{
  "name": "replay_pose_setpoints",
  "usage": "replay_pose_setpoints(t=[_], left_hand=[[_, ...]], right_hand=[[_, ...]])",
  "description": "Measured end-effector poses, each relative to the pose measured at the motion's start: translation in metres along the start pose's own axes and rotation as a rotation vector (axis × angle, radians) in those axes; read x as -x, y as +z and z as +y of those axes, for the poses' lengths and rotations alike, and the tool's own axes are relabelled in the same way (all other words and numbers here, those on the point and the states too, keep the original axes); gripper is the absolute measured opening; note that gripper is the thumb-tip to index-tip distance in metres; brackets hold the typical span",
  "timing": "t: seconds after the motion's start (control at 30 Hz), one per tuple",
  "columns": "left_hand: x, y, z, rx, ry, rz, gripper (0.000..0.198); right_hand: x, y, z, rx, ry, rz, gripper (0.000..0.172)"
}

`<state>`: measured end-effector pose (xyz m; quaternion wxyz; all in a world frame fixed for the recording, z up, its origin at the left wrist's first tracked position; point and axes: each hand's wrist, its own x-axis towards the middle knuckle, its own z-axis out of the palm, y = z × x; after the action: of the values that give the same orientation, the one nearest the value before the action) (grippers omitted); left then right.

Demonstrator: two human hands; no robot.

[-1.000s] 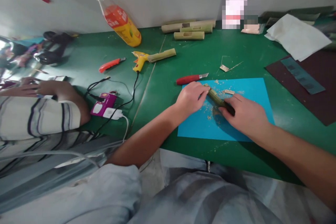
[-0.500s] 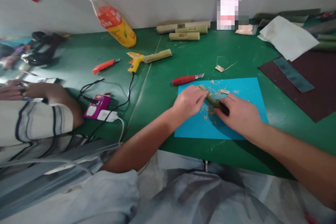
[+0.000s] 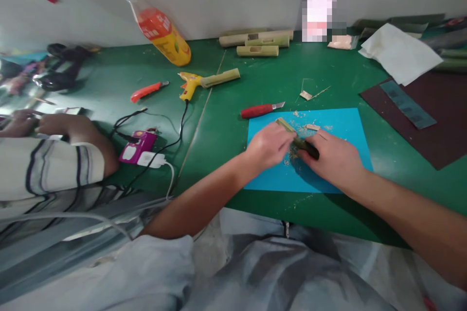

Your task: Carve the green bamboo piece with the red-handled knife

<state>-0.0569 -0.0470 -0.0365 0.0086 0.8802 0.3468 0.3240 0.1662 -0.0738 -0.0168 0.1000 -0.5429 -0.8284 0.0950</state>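
A short green bamboo piece [image 3: 302, 145] slants over a bright blue sheet [image 3: 343, 119] on the green table. Its near end is gripped by my right hand [image 3: 335, 156], thumb and fingers wrapped round it. My left hand [image 3: 268, 145] lies over the bamboo from the left with its fingertips pinched together at the upper side. Whether a small thing sits in that pinch is hidden. Pale shavings and a small bamboo chip [image 3: 312, 127] are scattered on the sheet. A red-handled knife [image 3: 257, 111] rests at the sheet's upper left corner.
Behind are cut bamboo tubes [image 3: 258, 51], a tilted-looking juice bottle [image 3: 166, 36] and a yellow glue gun [image 3: 189, 86]. An orange cutter [image 3: 148, 91] and purple power strip [image 3: 138, 148] with cables lie left, near another person's arm [image 3: 78, 141]. Right: brown sheet [image 3: 438, 141], white paper [image 3: 401, 53].
My left hand has slid a little to the right along the bamboo, toward my right hand. The right hand keeps its hold. The view has shifted slightly.
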Motion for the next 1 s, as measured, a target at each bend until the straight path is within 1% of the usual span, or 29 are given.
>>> replay_pose_setpoints(t=[0.07, 0.1, 0.2, 0.23, 0.3, 0.37, 0.43, 0.47, 0.6, 0.73, 0.83, 1.0], left_hand=[[0.000, 0.000, 0.000, -0.032, -0.041, 0.030, 0.027], [0.000, -0.001, 0.001, -0.038, -0.051, 0.019, 0.028], [0.001, -0.001, 0.002, 0.010, -0.010, -0.070, 0.030], [0.001, -0.001, 0.002, 0.018, -0.012, -0.063, 0.029], [0.000, -0.001, 0.003, -0.013, -0.044, 0.003, 0.027], [0.000, 0.000, 0.004, -0.034, -0.018, 0.030, 0.028], [-0.001, 0.000, 0.005, -0.009, 0.042, -0.003, 0.028], [-0.001, 0.001, 0.004, 0.003, 0.048, -0.014, 0.027], [0.002, 0.000, -0.003, -0.029, -0.057, 0.027, 0.025], [0.003, 0.000, -0.002, -0.017, -0.008, -0.008, 0.028], [0.004, 0.000, -0.002, -0.025, -0.016, -0.026, 0.028], [0.005, -0.002, -0.007, -0.077, -0.055, 0.034, 0.025]], right_hand=[[0.000, 0.000, 0.000, 0.000, 0.000, 0.004, 0.027], [0.000, 0.000, 0.000, 0.006, -0.006, 0.007, 0.028], [0.000, 0.000, -0.001, 0.021, -0.017, 0.011, 0.028], [0.000, 0.000, -0.001, 0.017, -0.013, 0.013, 0.028], [0.000, 0.000, -0.001, 0.008, -0.007, 0.015, 0.028], [0.000, 0.000, -0.001, 0.014, -0.013, 0.009, 0.028], [0.000, -0.001, -0.001, 0.027, -0.012, -0.005, 0.029], [0.000, -0.001, -0.001, 0.027, -0.005, -0.011, 0.029], [0.000, -0.002, -0.001, 0.011, 0.013, -0.017, 0.029], [0.000, -0.002, 0.000, 0.017, 0.010, -0.013, 0.028], [0.000, -0.001, 0.001, 0.003, 0.010, 0.005, 0.028], [-0.001, -0.001, 0.001, -0.014, 0.021, -0.011, 0.028]])
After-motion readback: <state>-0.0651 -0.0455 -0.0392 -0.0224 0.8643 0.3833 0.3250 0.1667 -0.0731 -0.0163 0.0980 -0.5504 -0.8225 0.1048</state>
